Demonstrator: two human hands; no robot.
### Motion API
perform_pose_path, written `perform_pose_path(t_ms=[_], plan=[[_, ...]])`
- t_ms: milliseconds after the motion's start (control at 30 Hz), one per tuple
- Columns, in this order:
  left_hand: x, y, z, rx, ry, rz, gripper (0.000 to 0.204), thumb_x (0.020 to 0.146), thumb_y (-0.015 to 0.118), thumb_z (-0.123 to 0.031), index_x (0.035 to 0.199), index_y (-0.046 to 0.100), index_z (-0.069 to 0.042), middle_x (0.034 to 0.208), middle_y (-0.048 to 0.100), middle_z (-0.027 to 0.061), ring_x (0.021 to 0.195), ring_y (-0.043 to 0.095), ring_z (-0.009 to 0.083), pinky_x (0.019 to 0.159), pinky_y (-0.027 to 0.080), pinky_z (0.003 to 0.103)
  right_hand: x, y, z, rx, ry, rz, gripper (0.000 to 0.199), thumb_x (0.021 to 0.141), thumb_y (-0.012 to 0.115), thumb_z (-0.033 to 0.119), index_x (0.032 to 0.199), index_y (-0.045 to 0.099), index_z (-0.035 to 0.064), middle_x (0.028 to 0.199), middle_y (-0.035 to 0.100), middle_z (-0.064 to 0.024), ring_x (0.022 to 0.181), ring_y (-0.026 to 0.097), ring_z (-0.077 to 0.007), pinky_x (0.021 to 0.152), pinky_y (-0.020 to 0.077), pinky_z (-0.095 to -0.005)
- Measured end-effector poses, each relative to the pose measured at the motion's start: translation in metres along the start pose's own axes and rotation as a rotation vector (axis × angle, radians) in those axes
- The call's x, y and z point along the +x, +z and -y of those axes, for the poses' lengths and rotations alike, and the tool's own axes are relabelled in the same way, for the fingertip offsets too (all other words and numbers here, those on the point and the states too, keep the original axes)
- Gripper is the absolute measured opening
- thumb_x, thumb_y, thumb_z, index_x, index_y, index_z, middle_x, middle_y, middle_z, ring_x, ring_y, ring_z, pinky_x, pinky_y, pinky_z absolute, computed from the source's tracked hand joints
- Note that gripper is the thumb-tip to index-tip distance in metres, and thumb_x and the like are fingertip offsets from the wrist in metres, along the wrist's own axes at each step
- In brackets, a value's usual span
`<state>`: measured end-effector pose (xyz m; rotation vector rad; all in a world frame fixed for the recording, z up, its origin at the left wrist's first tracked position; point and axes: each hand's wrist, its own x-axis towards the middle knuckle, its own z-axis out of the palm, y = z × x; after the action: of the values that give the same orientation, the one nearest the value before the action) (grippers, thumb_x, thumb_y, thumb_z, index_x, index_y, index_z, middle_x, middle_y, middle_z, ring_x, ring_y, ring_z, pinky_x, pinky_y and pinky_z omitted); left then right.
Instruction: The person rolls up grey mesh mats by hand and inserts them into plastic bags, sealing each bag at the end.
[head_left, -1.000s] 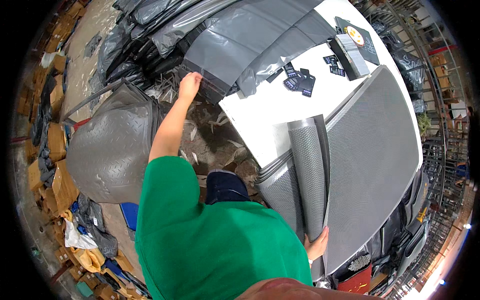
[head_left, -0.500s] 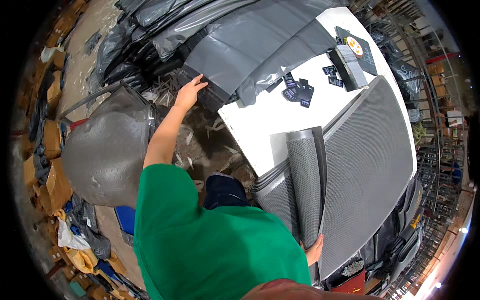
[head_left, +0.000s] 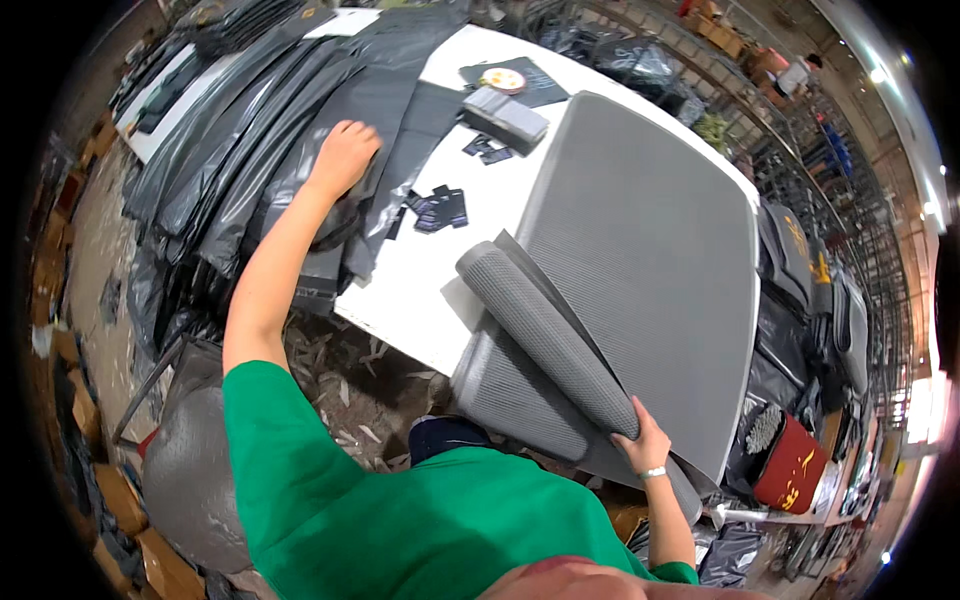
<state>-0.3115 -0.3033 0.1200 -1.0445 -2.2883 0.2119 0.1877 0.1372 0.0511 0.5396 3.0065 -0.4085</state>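
Note:
My left hand point(head_left: 347, 155) is over the pile of black plastic bags point(head_left: 285, 175) on the far left of the table. Its fingers are curled in on the top bag, whose near edge is bunched below the wrist. My right hand point(head_left: 643, 437) grips the lower right end of a grey textured mat point(head_left: 545, 335) that is rolled up. This roll lies at a slant across a stack of flat grey mats point(head_left: 650, 240) of the same texture. Thumb and fingers wrap around the roll's end.
On the white table point(head_left: 400, 330) lie loose black cards point(head_left: 440, 208), a block of stacked cards point(head_left: 505, 118) and a black sheet with a round picture point(head_left: 502, 80). A dark grey mat roll point(head_left: 195, 480) stands at lower left. Scraps litter the floor point(head_left: 345, 400). Metal racks stand at right.
My left hand has gone from the bags' near edge farther over the pile, its fingers curling in. The rolled mat now slants more, and my right hand and forearm have come into fuller view.

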Motion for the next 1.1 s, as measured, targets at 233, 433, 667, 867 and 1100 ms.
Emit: perform_pose_path(t_ms=[233,433,667,867,1100], plan=[[0.086,-0.134,-0.182,-0.564,-0.135,-0.294,0.024,0.076,0.053,0.002,0.096,0.061,-0.007,0.093,0.058,0.0085,0.082,0.060,0.0300,0.070,0.050,0.039,-0.095,-0.016,-0.064,0.336,0.194,0.000,0.079,0.059,0.083,0.024,0.131,0.050,0.0185,0.117,0.062,-0.0108,0.101,0.063,-0.0279,0.084,0.0496,-0.0357],[0.065,-0.097,-0.349,-0.740,-0.072,0.047,0.027,0.075,0.048,0.001,0.098,0.063,-0.003,0.101,0.062,0.0117,0.094,0.059,0.0315,0.081,0.049,0.041,-0.174,-0.027,-0.138,0.841,0.262,-0.029,0.074,0.065,0.079,0.010,0.131,0.046,0.0009,0.122,0.058,-0.0143,0.109,0.056,-0.0219,0.095,0.0421,-0.0338],[0.023,0.012,-0.476,-1.268,-0.265,0.385,0.035,0.075,0.053,0.001,0.106,0.067,-0.007,0.105,0.067,0.0105,0.094,0.064,0.0238,0.084,0.049,0.034,-0.217,-0.065,-0.186,0.888,0.294,0.070,0.072,0.066,0.079,0.011,0.129,0.045,-0.0037,0.119,0.058,-0.0129,0.108,0.055,-0.0208,0.095,0.0407,-0.0326],[0.027,-0.008,-0.446,-2.149,-0.818,0.420,0.035,0.088,0.056,-0.005,0.122,0.057,0.001,0.108,0.065,0.0089,0.094,0.061,0.0137,0.085,0.048,0.024,-0.210,-0.041,-0.189,0.821,0.149,0.261,0.075,0.064,0.080,0.011,0.130,0.047,-0.0002,0.123,0.059,-0.0129,0.111,0.056,-0.0194,0.096,0.0420,-0.0324],[0.019,-0.046,-0.407,-1.365,-0.462,0.276,0.033,0.081,0.054,0.001,0.112,0.065,-0.004,0.109,0.066,0.0067,0.093,0.062,0.0208,0.086,0.048,0.027,-0.174,-0.051,-0.183,0.810,0.065,0.330,0.072,0.066,0.080,0.012,0.129,0.049,-0.0008,0.122,0.059,-0.0135,0.112,0.056,-0.0198,0.098,0.0409,-0.0326]])
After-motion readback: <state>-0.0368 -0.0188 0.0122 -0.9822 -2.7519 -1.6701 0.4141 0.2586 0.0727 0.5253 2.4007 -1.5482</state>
